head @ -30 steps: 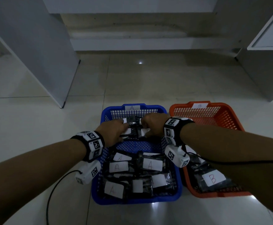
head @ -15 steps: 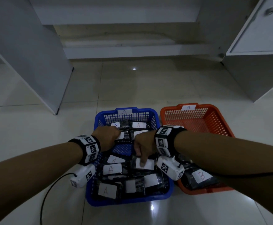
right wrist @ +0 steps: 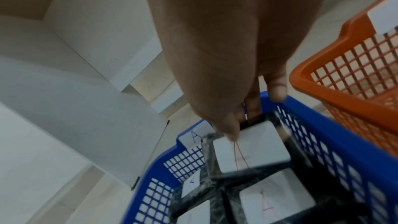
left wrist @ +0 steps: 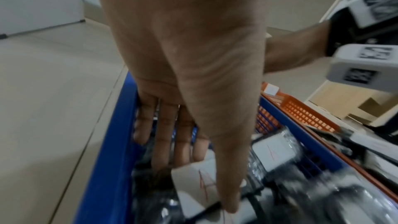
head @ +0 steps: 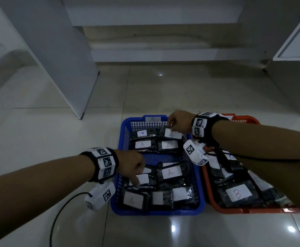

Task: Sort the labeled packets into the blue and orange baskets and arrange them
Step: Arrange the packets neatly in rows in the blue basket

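- While both arms reach over the floor [head: 38,139], the blue basket [head: 156,210] sits left of the orange basket [head: 252,210], their long sides touching.
- The right hand [head: 178,122] is at the far right corner of the blue basket; its grip is closed on a packet [head: 170,133], thumb on the white label and fingers behind, the packet tilted up off its neighbours.
- In the right wrist view the same packet [right wrist: 252,146] hangs from the thumb [right wrist: 228,125], just inside the basket's far wall [right wrist: 187,159].
- The left hand [head: 131,166] is at the near left part of the blue basket; its grip pinches a labelled packet [head: 143,179], thumb on top and fingers curled beneath, as the left wrist view shows [left wrist: 193,173].
- More packets marked A lie flat in two groups in the blue basket, far and near, with bare mesh between them.
- Packets in the orange basket include one marked B [head: 238,193] at the near end.
- White paper tags sit on the far rims of both baskets.
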